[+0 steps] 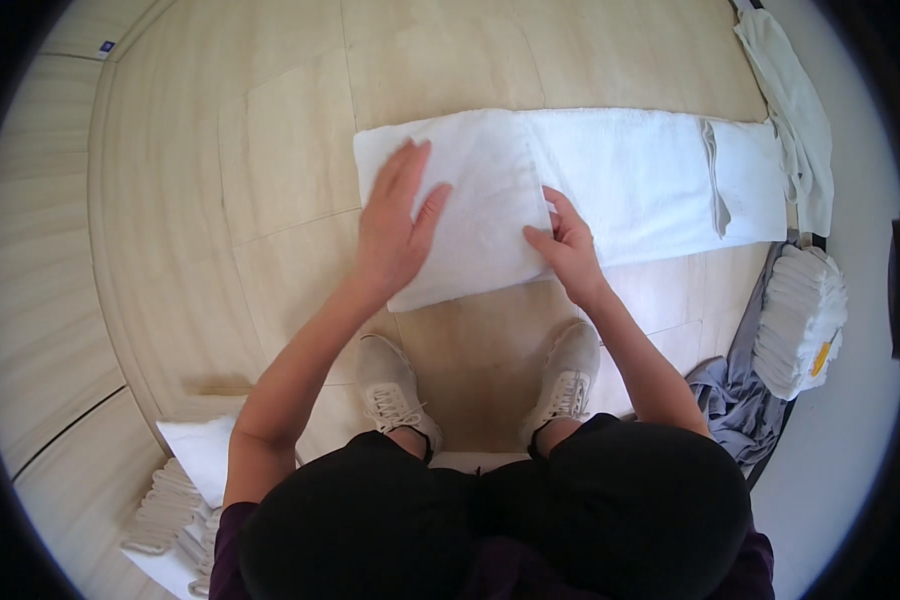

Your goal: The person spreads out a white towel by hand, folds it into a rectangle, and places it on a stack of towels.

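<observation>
Pinching the white cloth [480, 175] at one o'clock, the right hand [575, 255] likely steadies its edge; the left hand [390, 240], unclenched, spreads at eleven.

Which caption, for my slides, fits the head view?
Left hand over a white cloth, right hand at its folded edge.

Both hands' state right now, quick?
Left hand: open, held flat over the white cloth; contact can't be told.
Right hand: closed, pinching the folded part of the white cloth.
</observation>
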Action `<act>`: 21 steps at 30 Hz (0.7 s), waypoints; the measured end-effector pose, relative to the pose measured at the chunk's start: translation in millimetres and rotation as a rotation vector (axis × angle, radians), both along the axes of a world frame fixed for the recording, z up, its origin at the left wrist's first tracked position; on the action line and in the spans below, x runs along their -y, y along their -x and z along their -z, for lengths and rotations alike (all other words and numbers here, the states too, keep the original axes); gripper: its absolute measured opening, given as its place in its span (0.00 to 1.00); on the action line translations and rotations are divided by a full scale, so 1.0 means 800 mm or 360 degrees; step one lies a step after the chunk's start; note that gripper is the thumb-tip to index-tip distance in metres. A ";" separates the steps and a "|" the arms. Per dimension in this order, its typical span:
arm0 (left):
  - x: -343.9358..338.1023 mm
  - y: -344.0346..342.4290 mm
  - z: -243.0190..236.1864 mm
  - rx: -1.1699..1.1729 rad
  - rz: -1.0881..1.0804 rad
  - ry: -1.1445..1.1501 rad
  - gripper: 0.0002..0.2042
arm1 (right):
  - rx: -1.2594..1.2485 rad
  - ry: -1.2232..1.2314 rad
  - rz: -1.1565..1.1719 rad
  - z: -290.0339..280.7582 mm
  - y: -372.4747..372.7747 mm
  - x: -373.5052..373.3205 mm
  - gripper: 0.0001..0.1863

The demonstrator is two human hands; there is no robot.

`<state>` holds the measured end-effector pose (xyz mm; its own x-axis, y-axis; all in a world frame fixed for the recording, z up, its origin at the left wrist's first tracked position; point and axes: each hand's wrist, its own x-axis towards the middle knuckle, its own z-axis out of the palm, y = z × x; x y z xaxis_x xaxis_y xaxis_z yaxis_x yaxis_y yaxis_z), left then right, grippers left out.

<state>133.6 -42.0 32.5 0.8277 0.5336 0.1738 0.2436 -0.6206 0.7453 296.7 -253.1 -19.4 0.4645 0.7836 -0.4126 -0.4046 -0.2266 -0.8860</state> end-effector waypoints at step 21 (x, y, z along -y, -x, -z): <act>-0.021 0.056 0.046 -0.0019 -0.0715 0.1980 0.23 | 0.2327 0.0271 -0.0749 0.002 -0.067 -0.091 0.47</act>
<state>88.8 -25.5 -4.2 0.5361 0.5572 -0.6341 0.2573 0.6076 0.7514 350.6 -180.3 -21.1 0.2620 0.9625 0.0700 0.8979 -0.2165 -0.3833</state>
